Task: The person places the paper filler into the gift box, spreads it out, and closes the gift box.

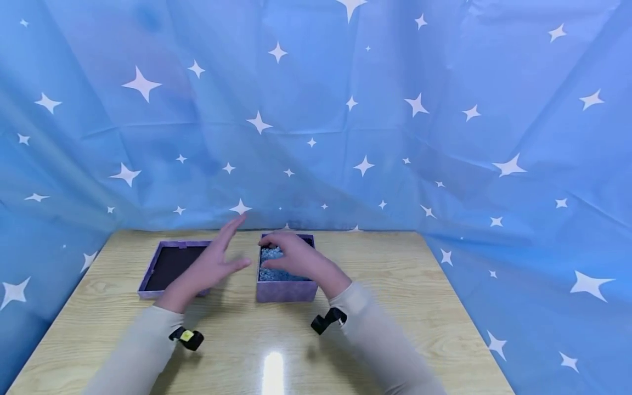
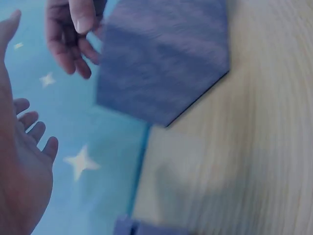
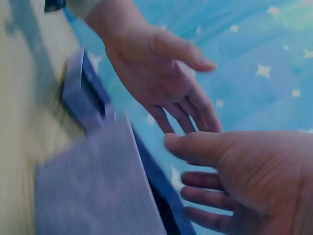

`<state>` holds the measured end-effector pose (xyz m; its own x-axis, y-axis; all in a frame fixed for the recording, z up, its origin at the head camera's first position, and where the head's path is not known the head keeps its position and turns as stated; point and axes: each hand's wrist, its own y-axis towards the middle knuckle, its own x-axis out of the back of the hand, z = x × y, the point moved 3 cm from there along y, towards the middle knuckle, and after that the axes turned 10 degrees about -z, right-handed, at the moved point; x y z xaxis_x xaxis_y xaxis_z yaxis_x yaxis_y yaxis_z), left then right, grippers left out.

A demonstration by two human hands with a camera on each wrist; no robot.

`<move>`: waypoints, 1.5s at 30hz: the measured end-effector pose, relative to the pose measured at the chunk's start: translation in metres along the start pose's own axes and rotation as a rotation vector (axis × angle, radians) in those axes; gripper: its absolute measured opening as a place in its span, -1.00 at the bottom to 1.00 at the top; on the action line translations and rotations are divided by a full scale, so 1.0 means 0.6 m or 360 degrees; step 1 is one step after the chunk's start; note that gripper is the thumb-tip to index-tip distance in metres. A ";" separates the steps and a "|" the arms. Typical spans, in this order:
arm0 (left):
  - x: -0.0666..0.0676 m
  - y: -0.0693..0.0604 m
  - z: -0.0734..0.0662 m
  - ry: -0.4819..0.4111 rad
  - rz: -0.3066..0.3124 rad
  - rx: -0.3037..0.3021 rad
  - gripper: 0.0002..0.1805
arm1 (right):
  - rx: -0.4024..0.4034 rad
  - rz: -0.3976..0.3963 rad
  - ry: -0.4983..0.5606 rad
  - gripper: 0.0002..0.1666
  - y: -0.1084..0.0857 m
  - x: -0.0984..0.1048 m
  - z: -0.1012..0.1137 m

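Observation:
A purple box (image 1: 286, 292) stands on the table with its top uncovered, and light-blue shredded filler (image 1: 281, 272) shows inside. My right hand (image 1: 296, 258) is over the box opening, its fingers loosely bent and holding nothing. To the left of the box, my left hand (image 1: 209, 269) hovers with fingers spread and thumb apart, between the box and a shallow purple lid (image 1: 147, 295). The lid lies with its dark inside up, partly hidden behind the left hand and forearm. In the right wrist view, both hands appear near the box (image 3: 93, 181), with the palms turned inward.
Light wood-grain table (image 1: 395, 307) carries the box and lid. Behind and beside it hangs a blue cloth (image 1: 316, 88) with white stars. Each wrist wears a small black camera (image 1: 190, 339).

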<state>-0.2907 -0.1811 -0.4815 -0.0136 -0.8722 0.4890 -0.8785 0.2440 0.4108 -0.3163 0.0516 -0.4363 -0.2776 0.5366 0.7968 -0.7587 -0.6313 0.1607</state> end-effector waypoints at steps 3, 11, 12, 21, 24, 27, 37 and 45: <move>0.044 -0.019 -0.002 0.0110 -0.0065 0.0026 0.12 | -0.0022 -0.0111 0.0128 -0.32 -0.001 -0.024 0.034; 0.155 -0.097 0.049 0.0338 -0.0236 0.0147 0.09 | -0.0209 -0.0279 0.0250 -0.05 0.012 -0.134 0.129; 0.166 -0.109 0.059 0.0357 -0.0244 0.0190 0.11 | -0.0249 -0.0299 0.0242 -0.02 0.016 -0.150 0.137; 0.203 -0.186 0.147 0.0333 -0.0170 0.0519 0.30 | -0.0734 -0.0465 0.0361 0.16 0.054 -0.267 0.116; 0.197 -0.199 0.170 0.0305 -0.0105 0.0597 0.37 | -0.0763 -0.0486 0.0371 0.21 0.065 -0.287 0.099; 0.191 -0.206 0.183 0.0260 -0.0065 0.0624 0.40 | -0.0697 -0.0528 0.0363 0.22 0.075 -0.296 0.087; 0.183 -0.204 0.171 0.0217 -0.0092 0.0632 0.39 | -0.0431 -0.0642 0.0452 0.06 0.078 -0.297 0.079; 0.203 -0.186 0.120 0.0277 -0.0191 0.0551 0.33 | -0.0389 -0.0725 0.0506 0.13 0.071 -0.251 0.108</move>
<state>-0.2287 -0.3450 -0.5235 0.1539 -0.7936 0.5887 -0.9782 -0.0382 0.2042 -0.2686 -0.0925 -0.5119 -0.0269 0.8875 0.4601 -0.9456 -0.1718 0.2761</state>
